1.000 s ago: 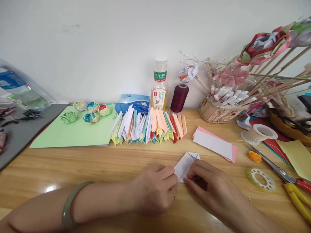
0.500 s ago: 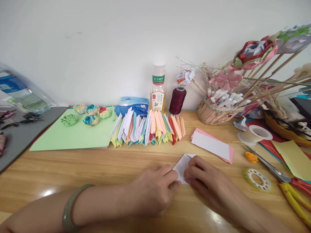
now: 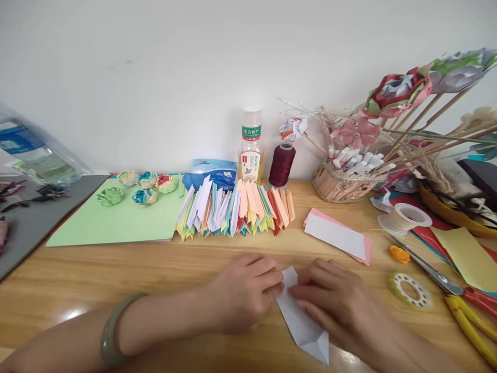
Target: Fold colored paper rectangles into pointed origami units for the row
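A white sheet of folded paper [image 3: 301,318] lies slantwise on the wooden table, between my two hands. My left hand [image 3: 248,292] has its fingers curled and pinches the paper's upper left edge. On the other side, my right hand [image 3: 336,298] presses bent fingers on the paper's right edge, the thumb side hidden. Creased corners show at the paper's top and bottom ends. Behind the hands stands a row of folded paper pieces [image 3: 233,210] in several colours. White paper strips [image 3: 336,235] lie on pink ones to the right.
Paper flowers [image 3: 111,196] rest on green sheets [image 3: 116,228] at left. Along the wall stand a tissue pack [image 3: 209,173], a bottle [image 3: 251,150], maroon thread [image 3: 282,166] and a basket [image 3: 341,184]. Scissors [image 3: 442,280], tape [image 3: 409,291] and yellow-handled pliers [image 3: 471,326] lie at right.
The white paper has been turned and now stretches down towards me, showing a longer shape. My right hand has shifted slightly down and right; my left hand stays near its edge.
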Demonstrator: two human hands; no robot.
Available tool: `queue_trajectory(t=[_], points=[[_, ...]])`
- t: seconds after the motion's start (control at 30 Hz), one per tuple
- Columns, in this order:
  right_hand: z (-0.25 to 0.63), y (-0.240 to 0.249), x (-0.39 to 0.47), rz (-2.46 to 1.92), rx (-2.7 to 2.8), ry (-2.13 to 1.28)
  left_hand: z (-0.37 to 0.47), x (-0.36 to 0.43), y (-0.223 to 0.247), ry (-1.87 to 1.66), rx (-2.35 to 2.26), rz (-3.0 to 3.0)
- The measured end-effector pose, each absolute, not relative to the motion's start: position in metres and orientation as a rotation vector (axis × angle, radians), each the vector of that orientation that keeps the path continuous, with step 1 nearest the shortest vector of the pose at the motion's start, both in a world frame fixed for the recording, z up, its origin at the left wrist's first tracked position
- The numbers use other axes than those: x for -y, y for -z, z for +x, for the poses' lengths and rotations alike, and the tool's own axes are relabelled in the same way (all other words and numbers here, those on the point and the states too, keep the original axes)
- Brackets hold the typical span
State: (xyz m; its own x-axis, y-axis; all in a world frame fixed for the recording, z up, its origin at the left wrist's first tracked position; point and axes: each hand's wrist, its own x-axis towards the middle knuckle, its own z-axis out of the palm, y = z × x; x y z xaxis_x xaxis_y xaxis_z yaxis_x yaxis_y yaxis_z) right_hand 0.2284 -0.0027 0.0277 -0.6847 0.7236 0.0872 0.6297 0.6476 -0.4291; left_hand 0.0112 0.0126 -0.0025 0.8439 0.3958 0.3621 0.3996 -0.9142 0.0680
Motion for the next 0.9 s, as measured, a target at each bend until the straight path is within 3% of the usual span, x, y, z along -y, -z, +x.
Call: queue_trajectory(t=[0.17, 0.43, 0.6, 0.9], points=[[0.232, -0.012, -0.004, -1.506, 2.264, -0.524, 0.011, -0.014, 0.001, 0.575, 0.541, -2.896], [0.224, -0.005, -0.005, -1.62, 2.044, -0.791, 0.011, -0.01, 0.001, 0.464, 0.545, -2.872], [0.227, 0.003, -0.002, -1.549, 2.084, -0.751, 0.01, -0.011, 0.001, 0.455, 0.539, -2.854], [0.24, -0.016, -0.007, -0.839, 2.677, -0.197, 0.008, -0.014, 0.002, 0.474, 0.566, -2.853]])
